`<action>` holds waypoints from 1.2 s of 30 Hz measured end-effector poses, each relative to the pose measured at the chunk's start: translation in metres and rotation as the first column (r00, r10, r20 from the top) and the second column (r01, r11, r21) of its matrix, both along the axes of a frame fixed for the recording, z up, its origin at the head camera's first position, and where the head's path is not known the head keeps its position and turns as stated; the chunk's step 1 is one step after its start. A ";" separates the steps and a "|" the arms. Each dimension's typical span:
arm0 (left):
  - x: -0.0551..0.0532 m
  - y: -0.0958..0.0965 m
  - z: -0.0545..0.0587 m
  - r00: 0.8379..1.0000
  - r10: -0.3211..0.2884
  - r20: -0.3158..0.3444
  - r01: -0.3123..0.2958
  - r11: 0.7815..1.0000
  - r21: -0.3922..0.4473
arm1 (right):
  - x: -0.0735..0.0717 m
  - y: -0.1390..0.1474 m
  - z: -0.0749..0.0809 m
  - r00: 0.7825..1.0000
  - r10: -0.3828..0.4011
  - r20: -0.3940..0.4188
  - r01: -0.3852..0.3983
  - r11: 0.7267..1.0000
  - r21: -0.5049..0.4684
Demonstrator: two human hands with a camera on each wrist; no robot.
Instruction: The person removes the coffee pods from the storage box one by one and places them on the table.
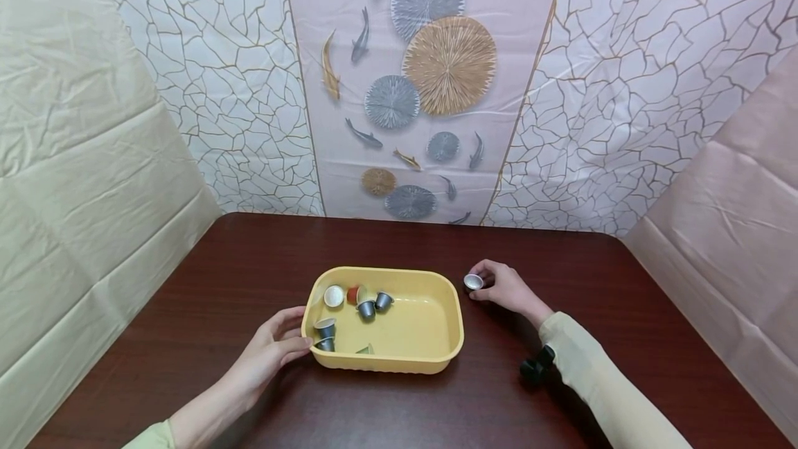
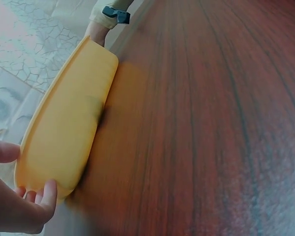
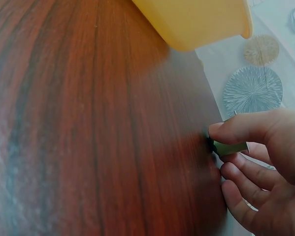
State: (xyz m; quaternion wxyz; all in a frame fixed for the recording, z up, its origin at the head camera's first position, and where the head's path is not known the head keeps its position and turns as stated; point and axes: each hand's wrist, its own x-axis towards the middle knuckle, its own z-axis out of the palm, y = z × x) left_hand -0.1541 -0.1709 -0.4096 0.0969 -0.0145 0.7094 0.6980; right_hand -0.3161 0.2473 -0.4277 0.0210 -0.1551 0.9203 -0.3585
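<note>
The capsule point(image 1: 473, 283) is a small cup with a pale, round lid that faces upward; in the right wrist view its side looks smooth and green. It is just beside the right end of the tray point(image 1: 386, 364), and the right hand point(image 1: 505, 288) pinches it between thumb and fingers. Whether its base touches the table point(image 1: 399, 404), I cannot tell.

The tray is yellow and smooth — a shallow rectangle with rounded corners and a thin lip. The left hand point(image 1: 272, 346) grips its near left corner between thumb and fingers, so the two hands are well apart. Inside, in the left half, lie other capsules point(image 1: 366, 310), tapered, mostly shiny grey, one red and one green.

The table is dark red-brown, with streaked grain and soft gloss. Behind it is a creased cloth point(image 1: 249, 75), printed with cracked lines, fish and ribbed discs.
</note>
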 end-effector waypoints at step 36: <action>0.001 0.000 -0.004 1.000 0.004 -0.014 -0.004 1.000 0.022 | -0.003 0.008 0.020 0.992 0.128 -0.019 -0.129 0.992 -0.009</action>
